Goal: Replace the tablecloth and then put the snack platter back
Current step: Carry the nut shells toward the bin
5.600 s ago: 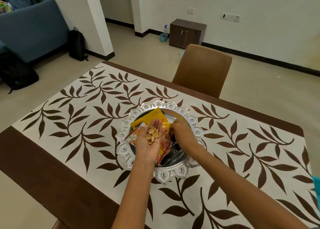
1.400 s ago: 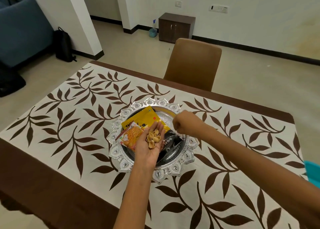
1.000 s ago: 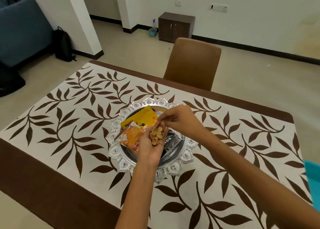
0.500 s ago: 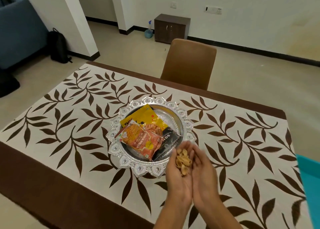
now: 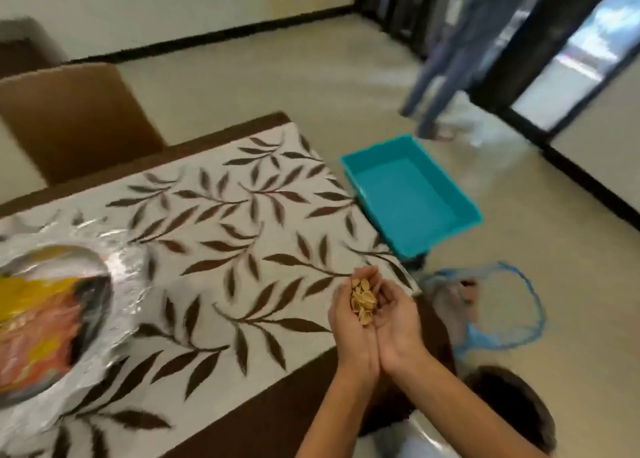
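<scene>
A white tablecloth with brown leaves covers the table. The silver snack platter sits on it at the far left, blurred, with yellow and orange snack packets inside. My left hand and my right hand are pressed side by side. Their cupped fingers curl round a small pile of tan nut shells. Both hands hover over the table's near right corner, well away from the platter.
A teal plastic tray stands just off the table's right end. Below it on the floor lies a clear bag with a blue rim. A brown chair stands behind the table. Someone's legs are near the doorway.
My view has swung right. Both cupped hands carried the shells from beside the platter to the table's right corner. The platter has stayed where it was.
</scene>
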A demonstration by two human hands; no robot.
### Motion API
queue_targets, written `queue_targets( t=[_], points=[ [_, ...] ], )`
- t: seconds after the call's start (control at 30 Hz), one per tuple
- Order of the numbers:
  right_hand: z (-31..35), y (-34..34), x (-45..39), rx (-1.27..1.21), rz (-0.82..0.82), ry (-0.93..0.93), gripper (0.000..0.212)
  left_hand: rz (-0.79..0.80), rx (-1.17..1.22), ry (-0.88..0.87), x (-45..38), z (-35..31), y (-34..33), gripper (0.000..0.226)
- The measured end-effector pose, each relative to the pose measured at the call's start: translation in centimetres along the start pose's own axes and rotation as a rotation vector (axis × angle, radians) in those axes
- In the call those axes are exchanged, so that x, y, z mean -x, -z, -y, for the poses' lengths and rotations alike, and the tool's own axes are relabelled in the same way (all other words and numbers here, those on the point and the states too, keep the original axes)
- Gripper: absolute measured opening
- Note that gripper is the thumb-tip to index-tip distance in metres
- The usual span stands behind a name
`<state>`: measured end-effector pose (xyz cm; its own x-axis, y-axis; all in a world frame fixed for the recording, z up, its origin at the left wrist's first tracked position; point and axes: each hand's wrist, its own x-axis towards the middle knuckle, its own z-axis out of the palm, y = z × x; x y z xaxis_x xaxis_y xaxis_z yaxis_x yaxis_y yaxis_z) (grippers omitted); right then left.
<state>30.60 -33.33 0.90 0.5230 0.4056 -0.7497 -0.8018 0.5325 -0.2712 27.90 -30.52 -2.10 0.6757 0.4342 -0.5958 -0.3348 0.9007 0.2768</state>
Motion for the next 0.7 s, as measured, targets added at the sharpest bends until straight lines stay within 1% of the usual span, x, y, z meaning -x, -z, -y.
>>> queue_targets(
  t=[0.1,0.2,0.27,0.33,0.37,0.4,0.43,0.5,0.57,0.7],
  points=[
    [5.9,5.9,1.0,-0.183,-0.084,0.118,0.029,0.024,-0.129,0.165,0.3,7.8,-1.3,0.033],
    [11.5,13.0,2.0,-0.284,-0.178,0.242,0.027,0.019,-0.228,0.299,1.3,16.6,-2.2,0.037],
    [14.8,18.1,2.4,-0.364,-0.258,0.286,0.022,-0.006,-0.280,0.397,2.5,22.3,-2.3,0.039],
    [17.8,23.0,3.1,-0.453,-0.321,0.317,0.037,-0.038,-0.333,0.491,3.4,28.0,-1.9,0.040],
    [19.2,25.3,3.5,-0.486,-0.364,0.335,0.036,-0.059,-0.356,0.535,3.7,30.7,-1.4,0.041],
    [20.4,27.6,3.9,-0.507,-0.398,0.359,0.026,-0.080,-0.374,0.579,4.0,33.3,-0.9,0.041],
    [21.6,29.9,4.4,-0.544,-0.418,0.380,0.026,-0.104,-0.405,0.618,4.3,35.8,-0.3,0.041],
    [23.6,34.0,5.2,-0.614,-0.473,0.389,0.032,-0.147,-0.483,0.678,5.0,40.2,1.1,0.042],
    [24.9,37.5,5.9,-0.634,-0.556,0.391,0.034,-0.177,-0.551,0.723,5.6,44.1,2.5,0.042],
    [26.3,43.3,6.1,-0.737,-0.650,0.376,0.034,-0.243,-0.665,0.753,6.4,49.9,4.8,0.041]
  ],
)
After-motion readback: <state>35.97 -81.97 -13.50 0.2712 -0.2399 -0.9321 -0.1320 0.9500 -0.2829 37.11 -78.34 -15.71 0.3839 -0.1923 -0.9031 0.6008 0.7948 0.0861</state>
